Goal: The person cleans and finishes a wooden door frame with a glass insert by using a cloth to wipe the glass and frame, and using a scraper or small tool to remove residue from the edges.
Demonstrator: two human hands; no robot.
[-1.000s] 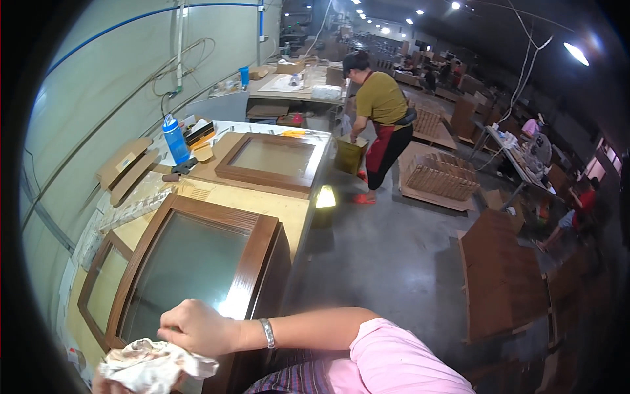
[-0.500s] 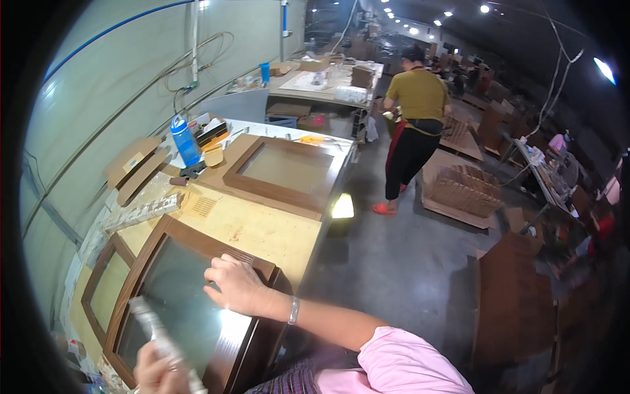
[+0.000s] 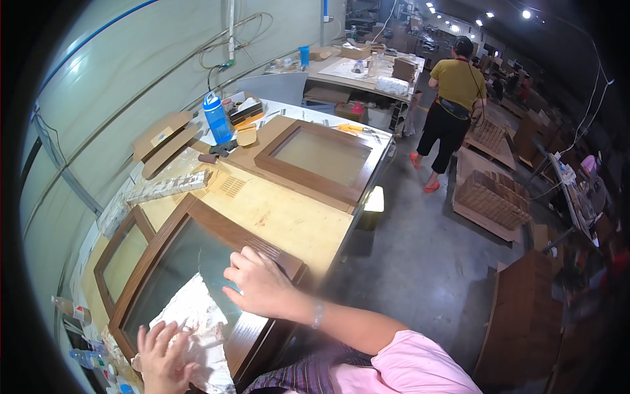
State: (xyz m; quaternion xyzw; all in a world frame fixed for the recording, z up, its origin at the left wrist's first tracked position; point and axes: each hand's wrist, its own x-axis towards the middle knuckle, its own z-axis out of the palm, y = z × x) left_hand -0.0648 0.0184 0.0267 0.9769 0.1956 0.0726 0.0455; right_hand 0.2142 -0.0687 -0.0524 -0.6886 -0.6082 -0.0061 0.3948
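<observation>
White crumpled cloth (image 3: 205, 308), brown-smudged, on glass (image 3: 176, 262), left grip (image 3: 163, 358) spread, right grip (image 3: 261, 284) parted

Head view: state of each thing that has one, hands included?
Left hand: fingers spread, over the cloth
Right hand: half-curled, no object seen in it
White cloth: creased, partly spread out
Near frame: glazed, partly covered by the cloth
Far frame: lying flat
Blue bottle: upright, lid on
Co-worker: upright, back turned
Ceiling lamp: lit
</observation>
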